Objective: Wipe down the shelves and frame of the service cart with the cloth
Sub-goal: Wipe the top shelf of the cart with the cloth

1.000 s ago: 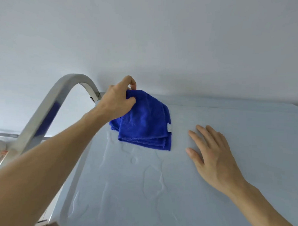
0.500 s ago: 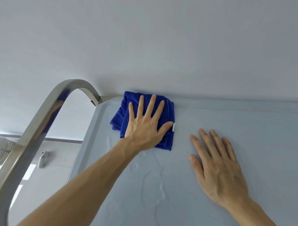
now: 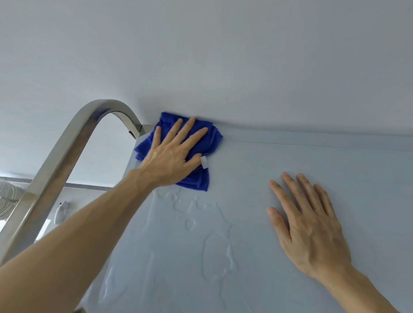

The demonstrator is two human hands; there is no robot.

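A folded blue cloth [image 3: 208,142] lies in the far left corner of the cart's pale grey top shelf [image 3: 290,276]. My left hand [image 3: 172,155] presses flat on the cloth with straight, spread fingers. My right hand [image 3: 308,220] rests flat on the bare shelf to the right of the cloth, holding nothing. The cart's curved steel handle frame [image 3: 60,165] rises at the left and joins the shelf corner beside the cloth. Puddles and streaks of water [image 3: 198,217] lie on the shelf just in front of the cloth.
A plain white wall [image 3: 228,51] stands right behind the shelf's far edge. Below the handle at the left I see a white ribbed object [image 3: 1,200] and a small white fixture [image 3: 62,210] on the wall.
My left hand went from pinching the cloth's edge to pressing flat on it, then slid it deeper into the far left corner. My right hand has stayed flat on the shelf.
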